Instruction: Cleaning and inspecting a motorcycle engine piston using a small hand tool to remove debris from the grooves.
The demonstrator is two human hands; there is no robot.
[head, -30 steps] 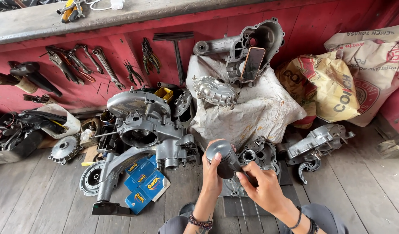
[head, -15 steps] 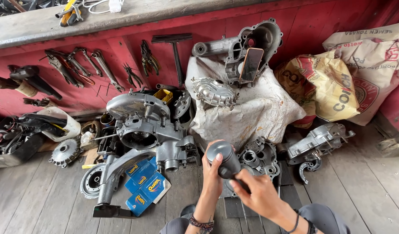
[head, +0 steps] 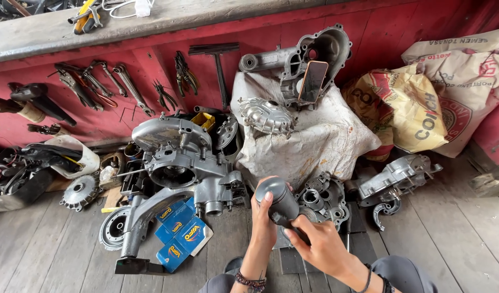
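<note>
Both hands have sunk slightly nearer the floorboards (head: 54, 249) since a second ago, left hand (head: 264, 220) and right hand (head: 313, 245) fingers clamped on the dark metal cylinder (head: 278, 199) just right of the big grey engine case (head: 179, 163). It looks heavy, rigid and maybe oily, best gripped round its barrel; smaller castings (head: 321, 199) crowd just behind it, blue boxes (head: 179, 239) below the case.

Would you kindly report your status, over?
Left hand and right hand both grip the dark metal cylinder. Held above the engine casing. Nothing obstructing.
</note>
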